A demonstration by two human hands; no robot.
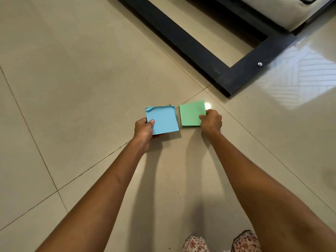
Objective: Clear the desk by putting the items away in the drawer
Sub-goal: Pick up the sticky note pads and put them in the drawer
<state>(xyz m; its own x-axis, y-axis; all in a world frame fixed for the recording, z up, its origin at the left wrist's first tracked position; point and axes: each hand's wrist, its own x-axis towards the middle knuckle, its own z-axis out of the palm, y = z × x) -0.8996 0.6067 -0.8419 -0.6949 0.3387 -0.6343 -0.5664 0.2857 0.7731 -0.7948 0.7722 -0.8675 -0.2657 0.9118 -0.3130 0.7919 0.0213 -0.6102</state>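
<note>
Hands (143,130) (211,122) gripping pads' (163,120) outer edges.

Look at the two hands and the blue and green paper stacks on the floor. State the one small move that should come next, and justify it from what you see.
Probably lift both stacks off the tiled floor. The left hand already pinches the blue stack, and the right hand grips the edge of the green stack, which seems to lie flat. No drawer is in view.

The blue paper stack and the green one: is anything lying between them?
No. In the head view, only a narrow strip of bare floor tile separates the blue paper stack from the green paper stack; they don't touch.
</note>
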